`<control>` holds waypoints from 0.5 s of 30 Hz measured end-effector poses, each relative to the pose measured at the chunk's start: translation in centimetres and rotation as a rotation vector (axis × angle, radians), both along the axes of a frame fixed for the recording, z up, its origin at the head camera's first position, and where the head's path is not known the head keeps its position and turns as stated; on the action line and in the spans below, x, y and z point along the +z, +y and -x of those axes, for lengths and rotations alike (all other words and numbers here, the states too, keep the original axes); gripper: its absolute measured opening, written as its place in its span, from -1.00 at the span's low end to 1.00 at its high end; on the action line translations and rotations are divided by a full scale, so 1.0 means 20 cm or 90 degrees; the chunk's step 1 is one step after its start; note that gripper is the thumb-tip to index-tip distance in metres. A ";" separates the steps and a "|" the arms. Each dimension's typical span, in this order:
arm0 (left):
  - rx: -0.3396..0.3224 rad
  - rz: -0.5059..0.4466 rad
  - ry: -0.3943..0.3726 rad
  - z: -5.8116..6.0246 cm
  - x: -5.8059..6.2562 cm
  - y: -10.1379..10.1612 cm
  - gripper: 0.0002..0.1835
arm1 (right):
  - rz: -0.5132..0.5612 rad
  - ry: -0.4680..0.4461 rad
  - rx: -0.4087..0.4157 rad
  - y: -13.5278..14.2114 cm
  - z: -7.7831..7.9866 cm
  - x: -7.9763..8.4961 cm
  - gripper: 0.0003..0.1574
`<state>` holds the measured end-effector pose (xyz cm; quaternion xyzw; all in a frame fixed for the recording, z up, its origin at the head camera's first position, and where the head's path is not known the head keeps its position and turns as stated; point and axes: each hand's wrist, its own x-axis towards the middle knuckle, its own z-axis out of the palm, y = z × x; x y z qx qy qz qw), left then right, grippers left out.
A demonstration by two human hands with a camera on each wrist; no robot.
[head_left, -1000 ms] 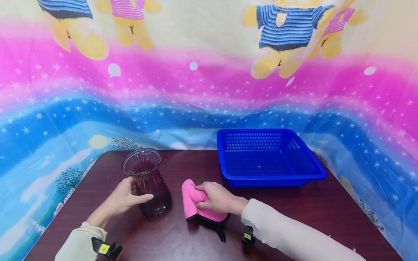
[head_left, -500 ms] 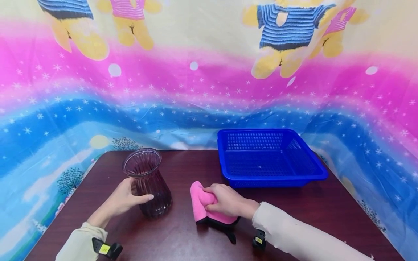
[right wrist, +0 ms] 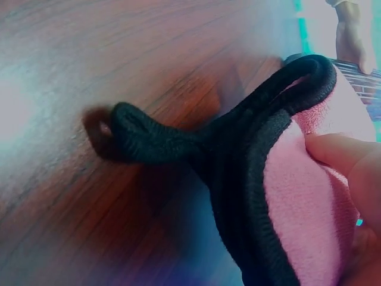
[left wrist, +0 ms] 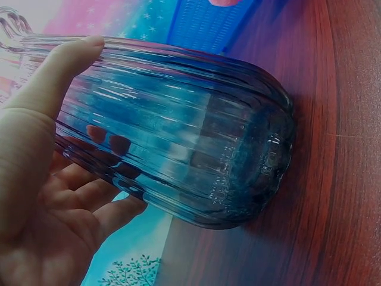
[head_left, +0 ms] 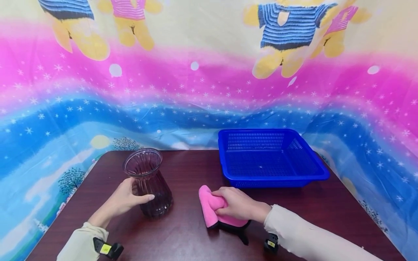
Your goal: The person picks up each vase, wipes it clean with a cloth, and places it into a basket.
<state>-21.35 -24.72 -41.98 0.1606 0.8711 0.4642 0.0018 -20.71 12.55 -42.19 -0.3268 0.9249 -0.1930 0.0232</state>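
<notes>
A purple ribbed glass vase with a flared rim stands upright on the table's left side. My left hand grips it from the left, thumb across the front and fingers behind; in the left wrist view the thumb lies along the clear ribbed glass and the fingers wrap the other side. To the right of the vase, my right hand pinches a bunched pink cloth with black edging. The right wrist view shows the cloth's black hanging loop sticking out over the wood.
A blue plastic basket with perforated walls stands at the back right of the dark wooden table. Behind the table hangs a printed curtain with bears and snowflakes.
My right hand has moved to the right and slightly toward me with the pink cloth, away from the vase. The left hand and the vase have stayed in place.
</notes>
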 end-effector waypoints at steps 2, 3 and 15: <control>-0.001 0.000 0.001 0.00 0.00 0.00 -0.31 | 0.005 0.000 0.001 0.01 0.00 0.00 -0.42; 0.000 0.001 0.001 0.00 0.00 0.00 -0.31 | 0.007 -0.001 0.002 0.02 0.00 0.00 -0.42; -0.004 0.002 0.005 0.01 0.00 -0.01 -0.29 | 0.018 -0.010 0.005 0.10 -0.01 0.00 -0.40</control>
